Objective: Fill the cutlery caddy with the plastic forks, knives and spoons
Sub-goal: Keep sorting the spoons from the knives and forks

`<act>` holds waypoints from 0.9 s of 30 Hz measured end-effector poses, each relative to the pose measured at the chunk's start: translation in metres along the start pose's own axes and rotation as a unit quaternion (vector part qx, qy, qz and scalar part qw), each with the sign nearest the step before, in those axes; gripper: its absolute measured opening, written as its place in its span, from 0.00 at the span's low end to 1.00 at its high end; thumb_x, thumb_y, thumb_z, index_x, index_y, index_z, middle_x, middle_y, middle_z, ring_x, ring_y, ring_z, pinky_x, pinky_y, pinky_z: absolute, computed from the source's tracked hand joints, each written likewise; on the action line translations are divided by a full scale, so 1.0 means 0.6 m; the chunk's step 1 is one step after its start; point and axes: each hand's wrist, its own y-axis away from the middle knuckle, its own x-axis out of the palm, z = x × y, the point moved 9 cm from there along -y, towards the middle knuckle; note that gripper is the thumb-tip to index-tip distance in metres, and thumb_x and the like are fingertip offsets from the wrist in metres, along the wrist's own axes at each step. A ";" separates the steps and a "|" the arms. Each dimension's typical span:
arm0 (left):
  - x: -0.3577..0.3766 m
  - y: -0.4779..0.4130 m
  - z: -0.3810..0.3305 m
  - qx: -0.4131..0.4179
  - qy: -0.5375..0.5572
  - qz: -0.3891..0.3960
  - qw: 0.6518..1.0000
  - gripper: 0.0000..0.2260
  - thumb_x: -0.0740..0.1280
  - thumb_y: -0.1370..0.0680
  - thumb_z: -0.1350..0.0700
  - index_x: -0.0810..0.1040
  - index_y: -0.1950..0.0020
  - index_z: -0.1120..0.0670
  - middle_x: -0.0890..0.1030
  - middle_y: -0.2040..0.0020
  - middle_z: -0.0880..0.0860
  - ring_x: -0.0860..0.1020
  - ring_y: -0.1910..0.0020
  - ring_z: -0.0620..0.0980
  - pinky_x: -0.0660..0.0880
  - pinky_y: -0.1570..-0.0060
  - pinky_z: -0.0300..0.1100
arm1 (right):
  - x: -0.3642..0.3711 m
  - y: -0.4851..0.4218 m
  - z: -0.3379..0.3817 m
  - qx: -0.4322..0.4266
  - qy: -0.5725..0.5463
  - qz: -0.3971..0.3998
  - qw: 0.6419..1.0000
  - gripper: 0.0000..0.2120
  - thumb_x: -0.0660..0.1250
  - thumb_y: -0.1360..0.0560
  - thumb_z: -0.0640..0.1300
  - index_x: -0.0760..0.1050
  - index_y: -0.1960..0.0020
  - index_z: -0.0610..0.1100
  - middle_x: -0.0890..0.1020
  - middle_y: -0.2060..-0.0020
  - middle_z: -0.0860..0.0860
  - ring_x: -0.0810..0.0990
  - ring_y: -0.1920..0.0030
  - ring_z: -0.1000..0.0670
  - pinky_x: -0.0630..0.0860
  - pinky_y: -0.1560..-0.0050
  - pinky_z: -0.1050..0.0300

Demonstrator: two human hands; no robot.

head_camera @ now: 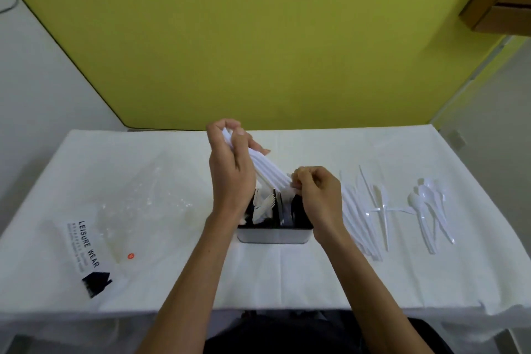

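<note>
Item: bundle of white plastic cutlery (268, 171) — long handles stacked together, slanting from upper left down to lower right above the cutlery caddy (273, 234). Which kind of piece it is cannot be told.

Left hand (230, 169): raised over the caddy's left side, wrist bent. Its fingers (232, 126) curl round the bundle's upper end, grasping it, with the thumb laid along the stack.

Right hand (316, 195): lower, over the caddy's right side, knuckles up. Its fingers (298, 178) are curled and pinch the bundle's lower end, which sits just above the right-hand compartments; whether it touches the caddy cannot be told.

Caddy: dark interior with upright dividers, standing mid-worktop (287, 273) between the forearms. White forks (265, 204) stand tines-up in the left compartment.

Loose stock, right of the caddy — a row of plastic knives (359, 218) lying flat just beside the right wrist; plastic spoons (428, 207) further right, apart from the knives.

Left of the caddy: a clear plastic bag (138, 195) with a "LEISURE WEAR" label (86, 247).
</note>
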 end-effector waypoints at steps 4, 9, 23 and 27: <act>-0.063 -0.019 0.008 0.003 -0.031 -0.053 0.998 0.02 0.53 0.14 0.60 0.64 0.43 0.56 0.75 0.66 0.49 0.81 0.67 0.45 0.80 0.54 0.62 | 0.014 0.010 -0.021 -0.132 0.198 -0.023 0.971 0.13 0.58 0.20 0.38 0.76 0.40 0.44 0.79 0.44 0.51 0.76 0.46 0.55 0.68 0.48 0.70; -0.087 -0.002 0.031 0.005 -0.090 -0.059 0.994 0.04 0.54 0.15 0.60 0.66 0.43 0.55 0.75 0.63 0.56 0.81 0.64 0.52 0.80 0.55 0.56 | 0.045 0.015 -0.039 -0.227 0.333 -0.019 0.915 0.16 0.59 0.27 0.29 0.76 0.43 0.39 0.80 0.49 0.46 0.76 0.48 0.43 0.67 0.50 0.58; -0.073 0.043 0.079 0.031 -0.185 -0.049 0.981 0.07 0.57 0.17 0.63 0.72 0.42 0.56 0.73 0.47 0.57 0.76 0.51 0.51 0.72 0.49 0.37 | 0.052 0.010 -0.053 -0.243 0.393 -0.053 0.885 0.10 0.58 0.24 0.34 0.77 0.47 0.38 0.81 0.54 0.47 0.77 0.52 0.43 0.72 0.54 0.54; -0.086 0.043 0.063 0.053 -0.215 -0.095 0.971 0.08 0.58 0.19 0.69 0.75 0.44 0.64 0.71 0.48 0.57 0.70 0.52 0.43 0.65 0.49 0.25 | 0.050 0.011 -0.052 -0.247 0.389 -0.056 0.886 0.10 0.58 0.24 0.35 0.77 0.48 0.39 0.80 0.55 0.47 0.77 0.52 0.44 0.72 0.55 0.55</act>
